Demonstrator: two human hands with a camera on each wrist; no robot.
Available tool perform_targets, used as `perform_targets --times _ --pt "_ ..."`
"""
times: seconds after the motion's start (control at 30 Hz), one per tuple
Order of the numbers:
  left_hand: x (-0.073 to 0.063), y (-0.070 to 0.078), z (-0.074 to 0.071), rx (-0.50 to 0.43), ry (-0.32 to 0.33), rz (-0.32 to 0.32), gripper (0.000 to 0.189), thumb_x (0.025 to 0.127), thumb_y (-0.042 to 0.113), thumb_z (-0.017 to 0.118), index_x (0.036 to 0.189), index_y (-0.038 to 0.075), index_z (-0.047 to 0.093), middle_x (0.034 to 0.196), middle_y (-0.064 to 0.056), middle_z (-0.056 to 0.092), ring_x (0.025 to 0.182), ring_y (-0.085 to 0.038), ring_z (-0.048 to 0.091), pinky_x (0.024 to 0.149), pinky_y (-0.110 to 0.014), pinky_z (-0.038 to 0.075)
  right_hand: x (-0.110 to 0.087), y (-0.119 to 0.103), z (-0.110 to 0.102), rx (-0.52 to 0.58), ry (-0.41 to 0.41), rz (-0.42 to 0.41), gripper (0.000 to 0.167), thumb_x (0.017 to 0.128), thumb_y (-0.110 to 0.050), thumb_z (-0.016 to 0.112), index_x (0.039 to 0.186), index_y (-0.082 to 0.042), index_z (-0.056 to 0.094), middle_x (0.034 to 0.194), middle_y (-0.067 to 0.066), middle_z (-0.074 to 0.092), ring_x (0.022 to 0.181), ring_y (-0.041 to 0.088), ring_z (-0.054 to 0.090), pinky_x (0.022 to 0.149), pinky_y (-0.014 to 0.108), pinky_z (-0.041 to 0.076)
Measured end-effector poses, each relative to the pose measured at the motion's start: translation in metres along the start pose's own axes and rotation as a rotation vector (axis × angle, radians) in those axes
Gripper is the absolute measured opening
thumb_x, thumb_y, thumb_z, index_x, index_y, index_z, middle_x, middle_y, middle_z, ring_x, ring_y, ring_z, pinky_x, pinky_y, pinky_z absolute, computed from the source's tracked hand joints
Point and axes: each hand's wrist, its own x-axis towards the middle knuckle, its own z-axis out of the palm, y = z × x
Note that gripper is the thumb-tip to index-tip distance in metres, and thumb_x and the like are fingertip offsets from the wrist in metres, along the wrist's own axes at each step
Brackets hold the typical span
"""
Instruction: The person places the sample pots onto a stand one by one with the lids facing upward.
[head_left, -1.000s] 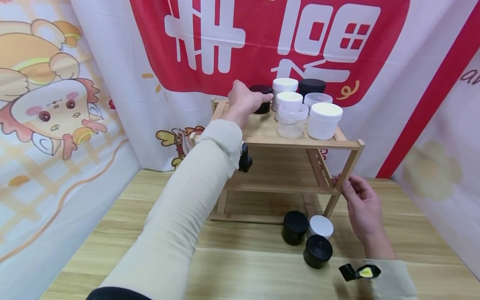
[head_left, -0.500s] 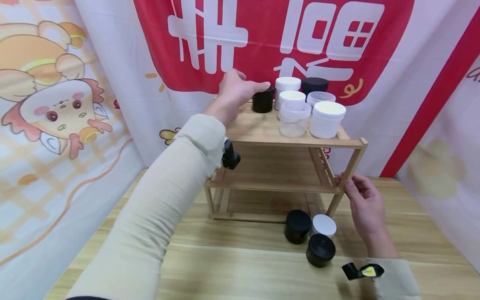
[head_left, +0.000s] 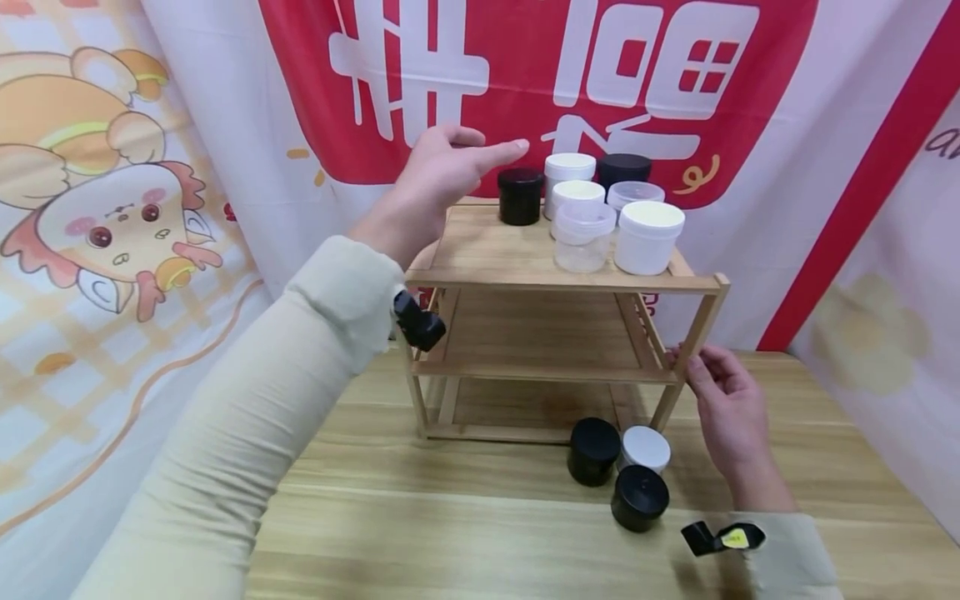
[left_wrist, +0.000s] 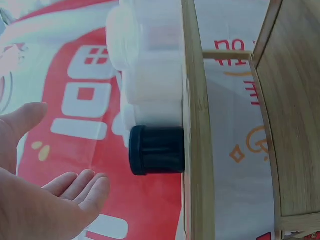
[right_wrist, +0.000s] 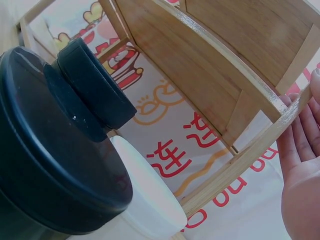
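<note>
My left hand (head_left: 442, 175) is raised over the left part of a three-tier wooden rack (head_left: 480, 252), fingers spread and holding nothing. Just right of it, a black lidded jar (head_left: 520, 200) stands upright on the top shelf. The left wrist view shows a gap between this black jar (left_wrist: 157, 150) and the hand (left_wrist: 60, 200). Low on the right side, my right hand (head_left: 731, 408) holds the rack's front right post (head_left: 697, 333) between thumb and fingers. The right wrist view shows the thumb and fingers about that post (right_wrist: 292, 107).
Beside the black jar are white jars (head_left: 651, 242), clear tubs (head_left: 582, 242) and another black jar (head_left: 624, 169). On the table (head_left: 480, 533), two black jars (head_left: 594, 450) and a white-lidded jar (head_left: 645, 448) stand before the rack's lower right. A printed cloth (head_left: 300, 75) hangs behind.
My left hand has let go of the black jar on the top shelf and moved up and left, its fingers opening. My right hand stays on the post.
</note>
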Motion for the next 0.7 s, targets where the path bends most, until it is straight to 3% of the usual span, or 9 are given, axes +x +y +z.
perform_targets --times 0.17,0.4,0.7 --pt "-0.017 -0.007 -0.005 -0.026 -0.084 0.073 0.068 0.093 0.049 0.082 0.151 0.027 0.053 0.157 0.001 0.051 0.138 -0.019 0.053 0.118 -0.039 0.049 0.001 -0.001 0.000 0.015 -0.006 0.005 0.034 0.108 -0.011 0.062 0.140 0.001 0.063 0.122 0.000 0.074 0.117 0.011 0.072 0.104 0.016 0.055" --pt "-0.041 -0.025 -0.001 -0.049 -0.190 0.202 0.064 0.095 0.041 0.081 0.150 0.021 0.053 0.153 0.000 0.056 0.138 -0.018 0.055 0.121 -0.044 0.048 0.000 -0.003 -0.001 -0.029 0.002 0.028 0.033 0.108 -0.015 0.063 0.140 -0.006 0.065 0.123 -0.003 0.074 0.118 0.011 0.070 0.104 0.014 0.054" --pt "-0.070 -0.053 0.008 -0.195 -0.291 0.347 0.057 0.095 0.029 0.081 0.146 0.020 0.056 0.145 0.002 0.064 0.135 -0.016 0.061 0.117 -0.043 0.053 0.002 -0.002 0.001 0.017 -0.006 0.003 0.031 0.108 -0.012 0.062 0.138 -0.002 0.065 0.121 0.000 0.075 0.115 0.011 0.072 0.105 0.017 0.056"
